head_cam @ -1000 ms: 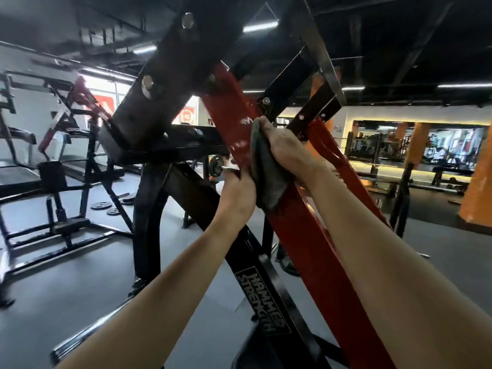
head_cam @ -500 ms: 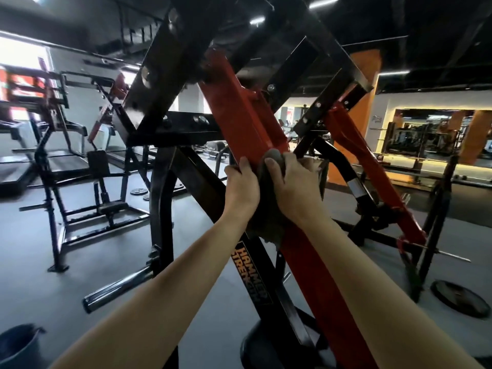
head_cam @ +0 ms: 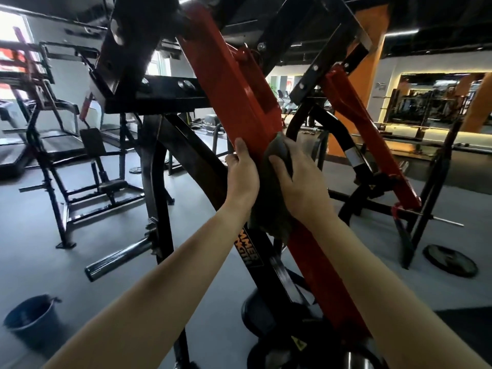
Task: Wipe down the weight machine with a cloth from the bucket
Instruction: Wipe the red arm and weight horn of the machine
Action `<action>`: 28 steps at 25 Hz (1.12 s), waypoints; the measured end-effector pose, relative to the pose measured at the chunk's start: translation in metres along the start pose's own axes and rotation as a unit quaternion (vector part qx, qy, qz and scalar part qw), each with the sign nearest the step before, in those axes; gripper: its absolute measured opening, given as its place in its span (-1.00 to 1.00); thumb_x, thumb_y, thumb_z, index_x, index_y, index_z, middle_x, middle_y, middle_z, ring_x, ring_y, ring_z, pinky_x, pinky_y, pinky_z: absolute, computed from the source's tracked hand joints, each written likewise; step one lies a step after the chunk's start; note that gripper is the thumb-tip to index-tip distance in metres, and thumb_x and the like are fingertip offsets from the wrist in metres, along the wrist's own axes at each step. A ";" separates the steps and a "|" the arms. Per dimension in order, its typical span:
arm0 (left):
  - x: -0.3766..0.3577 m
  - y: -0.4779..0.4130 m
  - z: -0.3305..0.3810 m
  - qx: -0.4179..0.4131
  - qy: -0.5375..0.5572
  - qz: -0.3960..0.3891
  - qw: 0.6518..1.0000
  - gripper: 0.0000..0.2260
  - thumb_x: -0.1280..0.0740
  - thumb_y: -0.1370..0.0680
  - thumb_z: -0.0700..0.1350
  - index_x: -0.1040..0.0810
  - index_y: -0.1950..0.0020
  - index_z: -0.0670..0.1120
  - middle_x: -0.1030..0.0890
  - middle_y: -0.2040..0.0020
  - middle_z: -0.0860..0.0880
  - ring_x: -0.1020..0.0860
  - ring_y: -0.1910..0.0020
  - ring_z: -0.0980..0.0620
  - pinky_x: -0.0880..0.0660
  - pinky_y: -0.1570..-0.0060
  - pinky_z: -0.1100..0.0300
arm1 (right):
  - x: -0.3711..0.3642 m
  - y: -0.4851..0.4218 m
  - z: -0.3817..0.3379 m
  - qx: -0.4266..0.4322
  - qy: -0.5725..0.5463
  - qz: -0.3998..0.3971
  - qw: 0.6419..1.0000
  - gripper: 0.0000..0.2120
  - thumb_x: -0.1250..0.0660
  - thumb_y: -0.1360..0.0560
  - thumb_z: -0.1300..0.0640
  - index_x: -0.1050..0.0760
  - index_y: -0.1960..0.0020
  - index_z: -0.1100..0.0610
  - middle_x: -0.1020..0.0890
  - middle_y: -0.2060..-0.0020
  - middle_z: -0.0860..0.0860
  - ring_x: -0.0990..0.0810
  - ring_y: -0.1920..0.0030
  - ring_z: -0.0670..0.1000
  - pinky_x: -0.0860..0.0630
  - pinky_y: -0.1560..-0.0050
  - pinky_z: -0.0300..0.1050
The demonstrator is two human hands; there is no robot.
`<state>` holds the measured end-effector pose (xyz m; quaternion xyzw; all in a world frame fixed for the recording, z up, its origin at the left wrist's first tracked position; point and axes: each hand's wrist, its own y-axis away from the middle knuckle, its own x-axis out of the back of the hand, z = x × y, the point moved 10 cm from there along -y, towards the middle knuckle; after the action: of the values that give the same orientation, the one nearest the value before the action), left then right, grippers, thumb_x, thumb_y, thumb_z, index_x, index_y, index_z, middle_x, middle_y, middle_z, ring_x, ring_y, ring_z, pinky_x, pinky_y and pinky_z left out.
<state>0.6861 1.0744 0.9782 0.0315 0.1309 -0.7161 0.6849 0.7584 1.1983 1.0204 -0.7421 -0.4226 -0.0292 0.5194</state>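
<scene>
Item: weight machine (head_cam: 165,97), black frame with red lever arms, standing on a grey gym floor.

Cloth (head_cam: 274,209): dark grey, out of the bucket and in use. It is draped over the near red arm (head_cam: 234,83) at mid-height, its lower edge hanging loose below the hands.

Right hand (head_cam: 298,182): palm and fingers closed over the cloth, pressing it flat to the arm's face.

Left hand (head_cam: 243,174): curled around the arm's left edge, thumb up along the red metal, just beside the cloth; whether it pinches the cloth's edge cannot be told.

Bucket (head_cam: 32,319): dark blue, on the floor at lower left, well apart from the hands.

Progress, as judged: cloth fetched; wiping under way on one red arm, at its middle stretch. Left to do, apparently: the lower run of this arm, the second red arm (head_cam: 364,134) at right, and the black frame members. No visible wet sheen shows which surfaces are finished.
</scene>
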 end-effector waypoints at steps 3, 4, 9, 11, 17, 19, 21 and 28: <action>0.001 0.005 -0.003 -0.009 -0.017 -0.010 1.000 -0.50 -0.03 -0.70 0.25 -0.30 -0.49 -0.07 -0.57 -0.23 0.03 -0.55 -0.22 0.05 -0.45 -0.31 0.04 | 0.012 0.031 0.005 -0.002 0.178 0.061 0.982 -0.50 -0.06 -0.67 -0.23 -0.45 -0.34 0.13 -0.64 -0.13 0.05 -0.63 -0.07 0.09 -0.60 0.00 0.11; 0.002 0.007 -0.004 -0.012 -0.026 -0.015 0.999 -0.53 -0.03 -0.71 0.23 -0.31 -0.46 -0.06 -0.57 -0.17 0.06 -0.55 -0.17 0.09 -0.46 -0.23 0.09 | 0.012 0.036 0.006 -0.024 0.222 0.057 0.973 -0.48 -0.02 -0.66 -0.26 -0.44 -0.29 0.13 -0.65 -0.08 0.06 -0.65 0.01 0.12 -0.60 0.09 0.11; 0.000 0.029 -0.015 0.007 -0.063 -0.031 0.998 -0.68 -0.04 -0.73 0.16 -0.31 -0.33 -0.02 -0.49 0.01 0.14 -0.46 0.06 0.23 -0.34 0.13 0.26 | -0.007 0.008 0.006 -0.092 0.205 -0.019 0.974 -0.49 0.00 -0.70 -0.22 -0.37 -0.29 0.21 -0.58 0.02 0.13 -0.62 0.03 0.22 -0.48 0.15 0.04; -0.002 0.040 -0.023 0.022 -0.077 -0.048 0.996 -0.73 -0.07 -0.73 0.12 -0.29 -0.30 -0.02 -0.49 0.00 0.10 -0.48 0.04 0.20 -0.34 0.18 0.28 | -0.006 0.018 0.009 -0.106 0.127 -0.026 0.986 -0.52 -0.05 -0.71 -0.16 -0.33 -0.40 0.19 -0.59 -0.13 0.16 -0.60 -0.11 0.20 -0.50 0.02 0.04; -0.011 0.086 -0.058 0.030 -0.110 -0.124 0.986 -0.58 -0.20 -0.67 0.04 -0.25 -0.50 -0.02 -0.54 -0.21 0.01 -0.55 -0.10 0.07 -0.42 -0.06 0.18 | 0.024 0.126 0.038 -0.191 0.186 -0.097 0.959 -0.60 -0.08 -0.73 0.00 -0.25 -0.52 0.11 -0.54 -0.28 0.13 -0.57 -0.17 0.23 -0.49 -0.01 0.05; -0.012 0.102 -0.074 0.034 -0.112 -0.142 0.983 -0.56 -0.22 -0.65 0.00 -0.26 -0.51 -0.03 -0.55 -0.25 -0.03 -0.55 -0.17 0.00 -0.44 -0.13 0.13 | 0.030 0.149 0.050 -0.229 0.249 -0.140 0.931 -0.61 -0.07 -0.73 0.01 -0.28 -0.51 0.12 -0.58 -0.23 0.16 -0.58 -0.13 0.25 -0.54 -0.05 0.13; -0.016 0.121 -0.094 0.054 -0.122 -0.169 0.977 -0.55 -0.22 -0.62 0.00 -0.28 -0.50 -0.04 -0.55 -0.26 -0.07 -0.57 -0.15 -0.05 -0.47 -0.07 0.11 | 0.027 0.153 0.050 -0.216 0.326 -0.164 0.906 -0.64 -0.07 -0.72 0.07 -0.38 -0.45 0.18 -0.56 -0.23 0.17 -0.58 -0.15 0.27 -0.54 -0.09 0.15; -0.006 0.178 -0.139 0.106 -0.180 -0.238 0.949 -0.76 -0.21 -0.67 -0.03 -0.36 -0.31 -0.06 -0.53 -0.08 0.00 -0.50 0.16 0.16 -0.37 0.34 0.35 | 0.063 0.253 0.073 -0.313 0.357 -0.194 0.859 -0.58 -0.10 -0.71 0.15 -0.30 -0.55 0.22 -0.57 -0.27 0.27 -0.55 -0.21 0.28 -0.43 -0.05 0.02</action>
<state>0.8438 1.1075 0.8202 -0.0578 -0.0679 -0.8615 0.4998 0.9366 1.2675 0.8284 -0.7071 -0.3121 -0.5230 0.3592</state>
